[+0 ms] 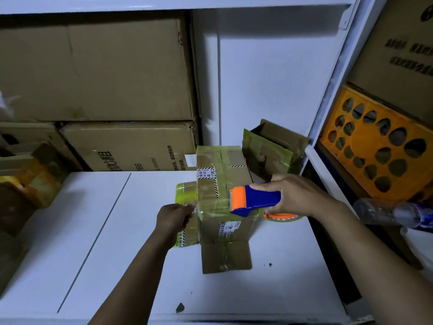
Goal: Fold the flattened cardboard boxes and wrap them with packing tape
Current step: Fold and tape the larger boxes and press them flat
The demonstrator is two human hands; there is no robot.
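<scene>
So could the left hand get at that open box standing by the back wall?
Probably not right now: the left hand grips the cardboard box by its left edge, and that box lies between it and the open box.

Bare from frame edge to fingertips: left forearm (140, 277) at 7 o'clock, right forearm (365, 249) at 4 o'clock. Ungloved at left grip (174, 216) and right grip (295, 195), uncovered at both wrists, slim and tapering.
</scene>
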